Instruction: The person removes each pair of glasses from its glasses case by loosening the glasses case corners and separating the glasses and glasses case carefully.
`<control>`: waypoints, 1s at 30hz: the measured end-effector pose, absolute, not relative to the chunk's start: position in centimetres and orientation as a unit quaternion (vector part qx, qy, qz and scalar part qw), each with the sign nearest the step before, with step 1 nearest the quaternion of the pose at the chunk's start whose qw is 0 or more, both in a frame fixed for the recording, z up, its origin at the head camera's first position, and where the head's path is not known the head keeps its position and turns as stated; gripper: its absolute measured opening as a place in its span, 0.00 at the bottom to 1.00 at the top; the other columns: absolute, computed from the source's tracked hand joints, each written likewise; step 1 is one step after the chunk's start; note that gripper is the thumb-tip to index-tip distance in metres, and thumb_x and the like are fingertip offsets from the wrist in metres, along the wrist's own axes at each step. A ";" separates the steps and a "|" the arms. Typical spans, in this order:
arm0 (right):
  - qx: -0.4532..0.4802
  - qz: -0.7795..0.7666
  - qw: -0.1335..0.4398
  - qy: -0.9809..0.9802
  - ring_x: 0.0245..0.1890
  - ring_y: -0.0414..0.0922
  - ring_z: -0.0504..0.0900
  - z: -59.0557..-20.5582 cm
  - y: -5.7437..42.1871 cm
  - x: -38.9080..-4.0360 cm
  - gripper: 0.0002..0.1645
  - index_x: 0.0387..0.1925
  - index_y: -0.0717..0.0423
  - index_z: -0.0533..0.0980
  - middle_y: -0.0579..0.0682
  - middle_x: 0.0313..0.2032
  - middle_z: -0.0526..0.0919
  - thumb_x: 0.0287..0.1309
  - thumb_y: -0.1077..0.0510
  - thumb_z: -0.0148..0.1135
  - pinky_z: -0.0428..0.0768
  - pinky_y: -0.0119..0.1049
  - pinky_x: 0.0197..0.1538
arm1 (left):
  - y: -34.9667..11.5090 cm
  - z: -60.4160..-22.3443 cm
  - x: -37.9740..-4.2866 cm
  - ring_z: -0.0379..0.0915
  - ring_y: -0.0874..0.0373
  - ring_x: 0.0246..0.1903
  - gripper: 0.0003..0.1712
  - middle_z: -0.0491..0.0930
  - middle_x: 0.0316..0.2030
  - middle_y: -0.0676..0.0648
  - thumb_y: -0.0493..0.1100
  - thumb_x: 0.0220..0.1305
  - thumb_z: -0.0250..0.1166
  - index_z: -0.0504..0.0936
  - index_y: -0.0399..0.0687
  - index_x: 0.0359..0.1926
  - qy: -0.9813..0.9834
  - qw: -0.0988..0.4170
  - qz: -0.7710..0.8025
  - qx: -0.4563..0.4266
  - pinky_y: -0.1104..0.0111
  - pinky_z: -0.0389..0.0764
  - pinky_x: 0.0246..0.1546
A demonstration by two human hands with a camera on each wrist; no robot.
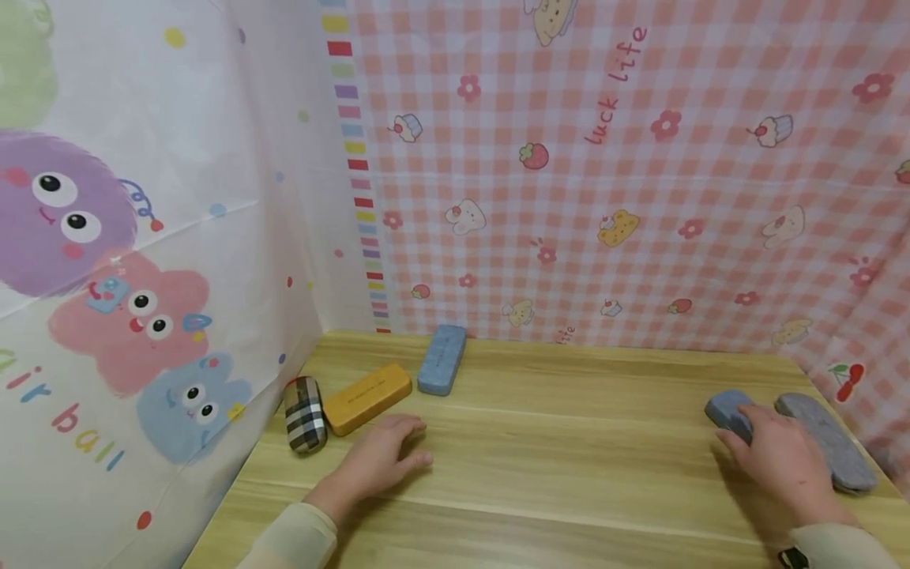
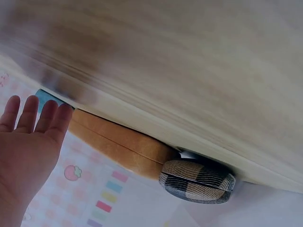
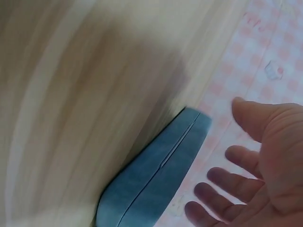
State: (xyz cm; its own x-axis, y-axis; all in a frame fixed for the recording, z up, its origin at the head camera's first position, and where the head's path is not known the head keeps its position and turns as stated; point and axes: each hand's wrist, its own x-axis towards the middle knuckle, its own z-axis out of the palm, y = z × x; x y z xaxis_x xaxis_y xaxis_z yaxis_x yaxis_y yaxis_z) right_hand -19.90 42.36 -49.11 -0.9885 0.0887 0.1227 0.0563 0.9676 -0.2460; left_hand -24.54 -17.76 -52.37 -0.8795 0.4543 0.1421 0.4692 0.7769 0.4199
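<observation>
Two pale sleeves are cut off by the head view's lower edge, as is a dark item at the right cuff. The right hand is held loosely open, thumb parted from the bent fingers; nothing is gripped, and the near blue case is partly covered by it. The left hand is likewise opened, with nothing held, just beside the orange case.

Five cases are counted on the wooden table: two blue, one orange, one plaid, one grey. The grey case is partly hidden by the right hand. The plaid case is set left of the orange one, the far blue case right of it. Lettering on the orange lid cannot be read.
</observation>
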 end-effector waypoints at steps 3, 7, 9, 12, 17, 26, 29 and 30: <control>-0.057 0.115 0.022 -0.991 0.54 0.82 0.75 -49.0 43.5 -20.1 0.47 0.67 0.74 0.72 0.82 0.62 0.75 0.68 0.38 0.70 0.78 0.75 0.49 | -17.7 -52.3 -24.5 0.74 0.40 0.71 0.34 0.81 0.67 0.40 0.57 0.69 0.73 0.81 0.44 0.67 -0.944 0.006 -0.230 -0.237 0.45 0.73 0.74; -0.072 0.100 -0.008 -0.992 0.52 0.80 0.79 -49.2 44.5 -20.5 0.50 0.66 0.75 0.73 0.83 0.58 0.78 0.65 0.36 0.71 0.80 0.71 0.46 | -17.6 -52.3 -24.4 0.74 0.40 0.71 0.35 0.80 0.68 0.40 0.58 0.69 0.73 0.80 0.44 0.68 -0.945 -0.001 -0.228 -0.235 0.44 0.73 0.74; -0.075 0.092 -0.012 -0.993 0.50 0.79 0.80 -49.3 44.8 -20.6 0.50 0.65 0.76 0.73 0.83 0.56 0.79 0.63 0.36 0.73 0.81 0.70 0.46 | -17.6 -52.3 -24.5 0.74 0.40 0.71 0.34 0.80 0.68 0.40 0.58 0.69 0.73 0.80 0.44 0.68 -0.945 -0.003 -0.227 -0.234 0.44 0.73 0.74; -0.079 0.082 -0.022 -0.993 0.50 0.79 0.81 -49.4 45.1 -20.8 0.52 0.64 0.77 0.72 0.83 0.55 0.79 0.62 0.35 0.74 0.82 0.70 0.45 | -17.5 -52.3 -24.5 0.74 0.41 0.71 0.34 0.80 0.68 0.41 0.58 0.70 0.73 0.80 0.45 0.68 -0.946 -0.006 -0.223 -0.234 0.44 0.74 0.74; -0.095 0.071 -0.042 -0.992 0.49 0.79 0.81 -49.1 45.4 -20.9 0.54 0.65 0.81 0.69 0.84 0.55 0.78 0.60 0.37 0.75 0.82 0.69 0.47 | -17.5 -52.2 -24.6 0.73 0.41 0.72 0.34 0.80 0.68 0.41 0.59 0.70 0.72 0.80 0.45 0.69 -0.946 -0.010 -0.220 -0.239 0.44 0.73 0.74; -0.116 0.074 -0.073 -0.988 0.52 0.81 0.78 -48.8 45.2 -20.7 0.60 0.67 0.84 0.64 0.87 0.58 0.73 0.57 0.39 0.79 0.80 0.71 0.52 | -17.4 -52.2 -24.5 0.74 0.41 0.71 0.33 0.81 0.66 0.41 0.58 0.71 0.72 0.80 0.45 0.67 -0.943 -0.012 -0.219 -0.251 0.44 0.74 0.73; -0.123 0.072 -0.087 -0.986 0.54 0.81 0.77 -48.9 45.3 -20.9 0.62 0.69 0.84 0.63 0.87 0.60 0.72 0.56 0.39 0.79 0.79 0.72 0.54 | -17.4 -52.2 -24.5 0.75 0.41 0.70 0.32 0.82 0.66 0.42 0.58 0.71 0.72 0.81 0.45 0.67 -0.941 -0.014 -0.221 -0.254 0.44 0.74 0.73; -0.123 0.071 -0.089 -0.986 0.54 0.82 0.76 -48.9 45.3 -21.0 0.62 0.69 0.84 0.63 0.87 0.60 0.72 0.56 0.39 0.79 0.79 0.73 0.55 | -17.4 -52.2 -24.5 0.75 0.41 0.70 0.32 0.82 0.66 0.42 0.58 0.71 0.72 0.81 0.45 0.67 -0.941 -0.015 -0.221 -0.255 0.44 0.74 0.73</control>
State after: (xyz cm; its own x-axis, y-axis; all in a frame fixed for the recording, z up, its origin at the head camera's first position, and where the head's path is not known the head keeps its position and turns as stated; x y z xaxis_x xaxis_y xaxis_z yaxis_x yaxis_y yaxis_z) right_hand -21.00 45.30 -48.94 -0.9537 0.2304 -0.1935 0.2558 0.9595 -0.1182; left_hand -24.50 -17.37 -52.16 -0.8698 0.4861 0.0849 0.4732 0.7728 0.4229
